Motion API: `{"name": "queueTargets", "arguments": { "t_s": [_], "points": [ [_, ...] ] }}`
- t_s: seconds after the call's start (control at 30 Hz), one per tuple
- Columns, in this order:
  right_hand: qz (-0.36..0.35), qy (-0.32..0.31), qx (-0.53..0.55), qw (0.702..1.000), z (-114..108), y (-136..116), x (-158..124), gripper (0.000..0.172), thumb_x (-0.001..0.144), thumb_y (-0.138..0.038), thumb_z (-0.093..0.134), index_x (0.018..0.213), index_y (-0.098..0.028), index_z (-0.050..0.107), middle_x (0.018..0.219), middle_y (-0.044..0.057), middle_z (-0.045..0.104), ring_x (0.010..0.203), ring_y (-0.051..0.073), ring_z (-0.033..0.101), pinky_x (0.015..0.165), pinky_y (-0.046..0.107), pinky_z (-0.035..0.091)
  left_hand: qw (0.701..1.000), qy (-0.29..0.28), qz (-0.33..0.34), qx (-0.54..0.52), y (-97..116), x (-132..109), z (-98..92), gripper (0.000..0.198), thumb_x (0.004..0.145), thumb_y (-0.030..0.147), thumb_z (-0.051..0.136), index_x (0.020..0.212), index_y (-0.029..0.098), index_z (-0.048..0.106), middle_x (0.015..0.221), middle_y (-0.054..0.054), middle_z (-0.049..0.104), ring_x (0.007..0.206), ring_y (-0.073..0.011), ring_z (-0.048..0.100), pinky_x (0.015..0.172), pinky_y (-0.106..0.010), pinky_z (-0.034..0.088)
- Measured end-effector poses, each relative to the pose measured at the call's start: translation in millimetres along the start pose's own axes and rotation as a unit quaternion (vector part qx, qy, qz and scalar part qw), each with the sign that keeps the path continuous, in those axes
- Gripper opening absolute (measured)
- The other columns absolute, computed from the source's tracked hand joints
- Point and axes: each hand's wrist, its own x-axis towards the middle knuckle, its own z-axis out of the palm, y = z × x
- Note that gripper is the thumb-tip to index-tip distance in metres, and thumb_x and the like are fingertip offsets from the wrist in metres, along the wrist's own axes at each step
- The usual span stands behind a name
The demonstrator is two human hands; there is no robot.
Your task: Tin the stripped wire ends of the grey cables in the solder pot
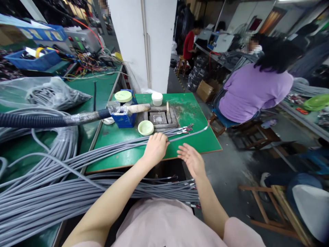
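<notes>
My left hand (pixel 155 147) is closed at the near edge of the green board, its fingers pinched round a grey cable (pixel 190 136). That cable runs on to the right past the hand, its stripped end tilted up near the board's right edge. Beside it lies a bundle of grey cables (pixel 128 143) with white-marked, dark wire ends. My right hand (pixel 191 158) hovers just right of the left one, fingers apart and holding nothing. Below my forearms a thicker bundle of grey cables (pixel 77 192) reaches across to the right, wire ends by my right wrist.
On the green board (pixel 203 144) are a square metal pot (pixel 158 118), a pale green bowl (pixel 146 127), a white tub (pixel 157 98) and a blue box (pixel 123 118). A black hose (pixel 51 120) comes in from the left. A person in purple (pixel 253 89) sits at right.
</notes>
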Motion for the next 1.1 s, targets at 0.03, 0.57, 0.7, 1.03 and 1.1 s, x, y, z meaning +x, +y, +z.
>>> {"name": "queueTargets", "arguments": {
  "t_s": [0.03,0.57,0.7,1.03,1.1],
  "points": [
    [-0.058,0.026,0.007,0.998,0,-11,0,0.037,0.078,-0.044,0.066,0.107,-0.02,0.063,0.106,0.009,0.07,0.093,0.021,0.067,0.08,0.038,0.054,0.999,0.009,-0.003,-0.031,5,-14,-7.4,0.014,0.092,0.026,0.047,0.088,0.016,0.055,0.088,-0.008,0.06,0.083,-0.0228,0.053,0.073,-0.036,0.037],
    [-0.243,-0.022,-0.055,0.968,48,-19,-32,0.021,0.092,-0.041,0.049,0.09,-0.023,0.06,0.049,-0.007,0.04,0.042,0.008,0.036,0.042,0.021,0.033,0.91,-0.103,-0.09,-0.391,20,-84,-14.8,0.009,0.086,0.026,0.056,0.082,0.018,0.058,0.079,-0.003,0.061,0.079,-0.0157,0.054,0.075,-0.029,0.042],
    [-0.055,-0.14,-0.139,0.979,41,2,-35,0.026,0.092,-0.042,0.049,0.084,-0.019,0.059,0.047,-0.009,0.027,0.038,0.005,0.023,0.038,0.019,0.02,0.81,-0.074,-0.136,-0.565,19,-74,-23.9,0.021,0.083,0.034,0.062,0.094,0.016,0.062,0.09,-0.005,0.064,0.084,-0.0157,0.057,0.079,-0.03,0.044],
    [-0.049,-0.192,-0.268,0.943,35,13,-53,0.038,0.095,-0.04,0.045,0.066,-0.016,0.052,0.047,-0.004,0.044,0.043,0.006,0.041,0.046,0.021,0.033,0.641,-0.022,-0.216,-0.736,36,-60,-17.3,0.028,0.074,0.038,0.072,0.072,0.012,0.063,0.071,0.0,0.051,0.057,-0.0058,0.047,0.056,-0.021,0.04],
    [-0.058,-0.172,-0.231,0.956,31,15,-53,0.036,0.095,-0.04,0.044,0.069,-0.017,0.054,0.046,-0.007,0.037,0.04,0.005,0.034,0.041,0.019,0.029,0.618,-0.018,-0.22,-0.754,39,-60,-15.4,0.027,0.071,0.038,0.074,0.073,0.012,0.066,0.074,-0.001,0.054,0.06,-0.0069,0.05,0.059,-0.022,0.042]
  ]
}}
